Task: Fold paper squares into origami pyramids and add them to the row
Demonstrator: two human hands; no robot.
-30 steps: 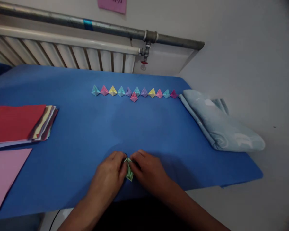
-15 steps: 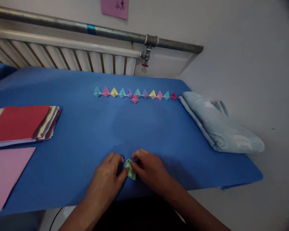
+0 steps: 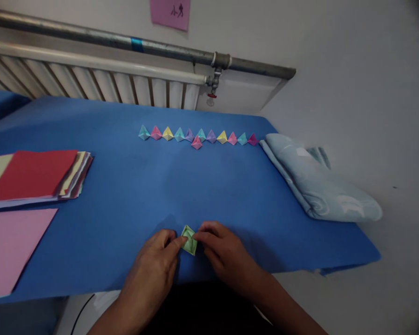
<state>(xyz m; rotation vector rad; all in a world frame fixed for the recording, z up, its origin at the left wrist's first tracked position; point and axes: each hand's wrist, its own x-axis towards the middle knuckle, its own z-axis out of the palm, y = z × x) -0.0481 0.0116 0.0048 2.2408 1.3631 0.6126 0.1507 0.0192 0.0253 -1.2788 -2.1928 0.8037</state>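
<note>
A small light-green folded paper piece (image 3: pixel 189 246), diamond-shaped with a hollow middle, is held between my two hands near the front edge of the blue table. My left hand (image 3: pixel 155 260) grips its left side, the thumb lying over the paper. From the other side my right hand (image 3: pixel 226 251) pinches the right edge with thumb and forefinger. Farther back stands a row of several folded paper pieces (image 3: pixel 179 135) in teal, pink, yellow and purple. One pink folded piece (image 3: pixel 196 143) sits just in front of that row.
On the left lie a stack of coloured paper (image 3: pixel 38 172) and a pink sheet (image 3: pixel 17 246). A folded pale-blue cloth (image 3: pixel 317 181) rests at the right edge. Behind the blue table (image 3: pixel 132 186) are a radiator (image 3: pixel 108 86) and a metal pipe (image 3: pixel 174 51).
The green paper has been spread wider, and its hollow shows more. My left thumb has moved up onto it, while my right fingers have shifted to its right edge. The view has moved slightly.
</note>
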